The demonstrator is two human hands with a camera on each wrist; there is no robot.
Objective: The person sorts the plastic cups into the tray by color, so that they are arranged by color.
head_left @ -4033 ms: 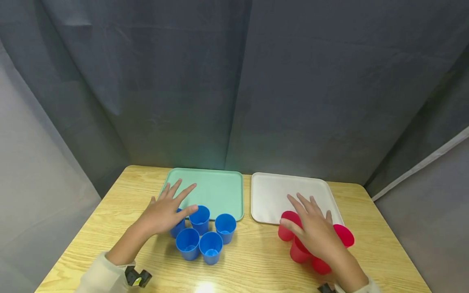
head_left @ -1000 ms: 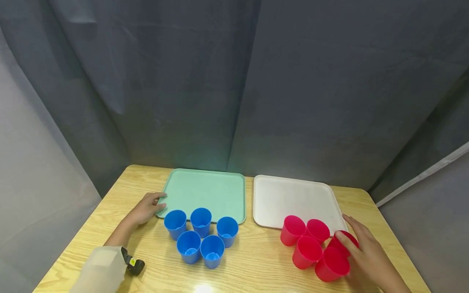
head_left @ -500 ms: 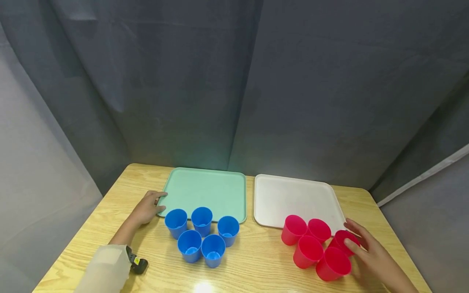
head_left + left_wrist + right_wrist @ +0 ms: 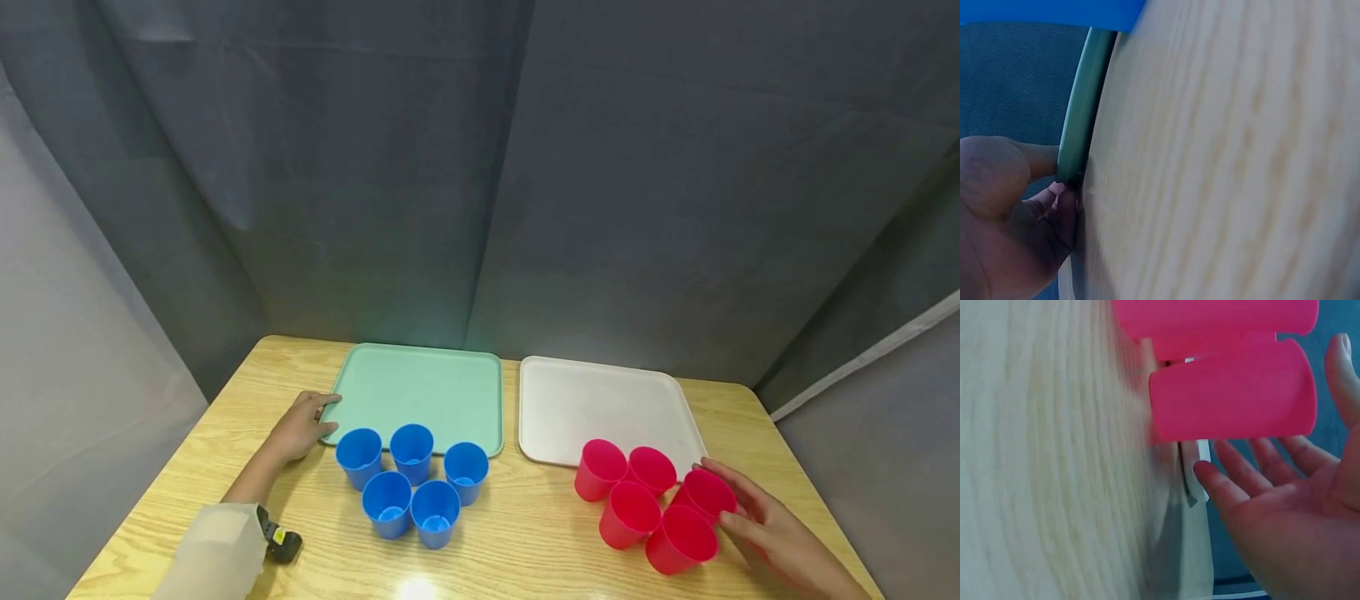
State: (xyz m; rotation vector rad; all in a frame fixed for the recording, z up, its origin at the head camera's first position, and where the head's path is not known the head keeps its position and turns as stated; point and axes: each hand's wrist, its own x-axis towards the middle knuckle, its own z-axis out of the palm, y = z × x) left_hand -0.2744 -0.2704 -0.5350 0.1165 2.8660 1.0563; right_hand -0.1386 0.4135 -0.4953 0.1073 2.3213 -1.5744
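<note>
At the left end of the green tray (image 4: 427, 392), my left hand (image 4: 298, 427) pinches the rim. In the left wrist view the thumb lies over the tray's edge (image 4: 1079, 119) and curled fingers (image 4: 1066, 212) sit at its underside. My right hand (image 4: 761, 517) reaches around the right side of a red cup (image 4: 708, 493), fingers spread and holding nothing. Its fingertips (image 4: 1207, 472) are right by the corner of the white tray (image 4: 603, 408), seen below the cup in the right wrist view. Several red cups (image 4: 630, 517) stand upright in a cluster there.
Several blue cups (image 4: 435, 517) stand upright in front of the green tray. Both trays lie flat at the back of the wooden table (image 4: 525, 542). Grey curtains (image 4: 360, 183) hang behind and at the sides.
Both hands have come down from over the cups to the trays' outer sides. The left hand has taken hold of the green tray's rim; the right hand has shifted right, beside the red cups.
</note>
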